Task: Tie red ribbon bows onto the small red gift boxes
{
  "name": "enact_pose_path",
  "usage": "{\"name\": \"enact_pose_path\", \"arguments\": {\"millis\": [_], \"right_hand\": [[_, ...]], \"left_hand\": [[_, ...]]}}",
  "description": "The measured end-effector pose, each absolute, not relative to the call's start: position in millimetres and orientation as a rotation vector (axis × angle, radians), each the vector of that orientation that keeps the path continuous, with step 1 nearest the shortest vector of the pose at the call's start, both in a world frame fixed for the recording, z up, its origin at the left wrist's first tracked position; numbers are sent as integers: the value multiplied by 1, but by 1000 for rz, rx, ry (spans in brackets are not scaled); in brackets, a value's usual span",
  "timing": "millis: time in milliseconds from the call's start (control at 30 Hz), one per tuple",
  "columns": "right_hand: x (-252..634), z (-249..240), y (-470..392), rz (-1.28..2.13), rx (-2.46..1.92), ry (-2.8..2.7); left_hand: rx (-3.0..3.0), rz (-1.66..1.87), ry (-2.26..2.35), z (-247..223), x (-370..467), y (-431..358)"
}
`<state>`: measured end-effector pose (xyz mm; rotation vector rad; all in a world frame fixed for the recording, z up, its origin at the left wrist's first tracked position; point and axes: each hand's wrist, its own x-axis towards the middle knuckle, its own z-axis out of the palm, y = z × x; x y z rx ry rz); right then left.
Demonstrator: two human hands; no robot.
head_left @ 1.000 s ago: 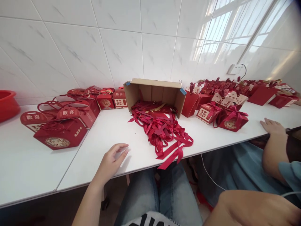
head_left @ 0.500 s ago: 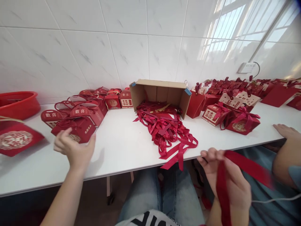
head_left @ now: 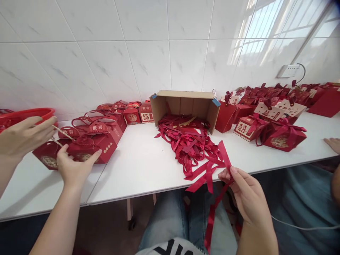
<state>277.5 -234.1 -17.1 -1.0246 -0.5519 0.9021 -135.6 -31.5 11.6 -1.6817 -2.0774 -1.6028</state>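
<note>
My left hand [head_left: 75, 164] rests its spread fingers on the front of a red gift box [head_left: 105, 145] at the left of the table. My right hand [head_left: 247, 187] pinches a red ribbon [head_left: 210, 226] near the table's front edge; one end sticks up above the fingers and the rest hangs below the edge. Between my hands, a tangled pile of red ribbons [head_left: 186, 147] spills out of a cardboard box [head_left: 183, 94] lying on its side.
Another person's hand [head_left: 29, 134] at the far left holds a box [head_left: 47, 156] by its cord, by a red basin [head_left: 29, 115]. Boxes with bows [head_left: 284, 136] and a person's hand [head_left: 333, 144] are at the right.
My left hand has come onto the red box. My right hand has turned, and the ribbon end now points up. A person's hand has appeared at the left, and the corded box sits closer to mine.
</note>
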Motion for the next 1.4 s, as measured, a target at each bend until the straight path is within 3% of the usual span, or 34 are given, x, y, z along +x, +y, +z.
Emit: {"name": "enact_pose_path", "arguments": {"millis": [100,167,233,300,400,600,833,1033,1133,1400], "right_hand": [[276,-14,-236,889,-957,-613],[275,-13,-237,891,-936,-654],[273,-13,-239,896,-942,-698],[272,-13,-241,897,-948,-740],[271,-14,-242,902,-946,-808],[270,-13,-242,944,-958,-886],[264,-13,-239,950,-984,-880],[265,-12,-239,940,-981,-874],[264,-10,-239,935,-989,-868],[264,-8,-241,929,-997,-847]], "left_hand": [[-1975,-1997,-1851,27,-104,-58],[-2448,-1998,-1669,30,-83,-73],[-2903,-1755,-1493,24,-62,-84],[-3175,-1300,-1339,11,-44,-90],[-3124,-1090,-1228,-4,-25,-96],[-3005,-1268,-934,1,-12,-108],[-2800,-1285,-1095,15,8,-117],[-3174,-1319,-829,26,5,-114],[-3146,-1456,-941,30,4,-104],[-3041,-912,-1078,38,18,-85]]}}
